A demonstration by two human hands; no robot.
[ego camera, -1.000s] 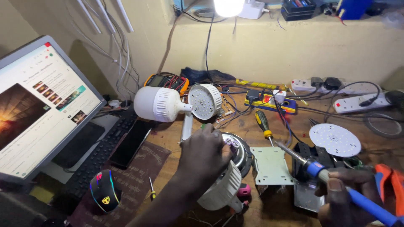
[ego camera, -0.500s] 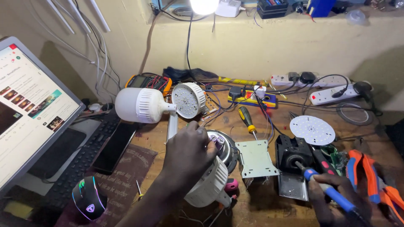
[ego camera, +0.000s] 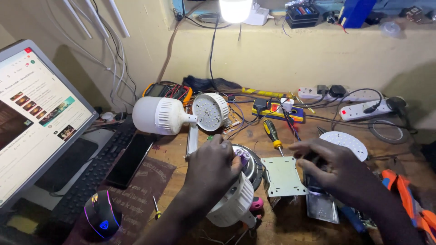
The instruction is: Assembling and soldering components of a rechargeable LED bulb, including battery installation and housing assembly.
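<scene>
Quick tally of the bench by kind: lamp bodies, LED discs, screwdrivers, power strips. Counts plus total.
Lamp bodies: 2, one opened under the left hand at, one lying at
LED discs: 2, at and, the second behind the right hand
Screwdrivers: 2, at and
Power strips: 2, at and
Total: 8

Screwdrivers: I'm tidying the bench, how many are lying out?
2. A yellow-and-black screwdriver lies beside the metal plate; a tiny yellow one lies near the mouse. Others may be hidden under the hands.
</scene>
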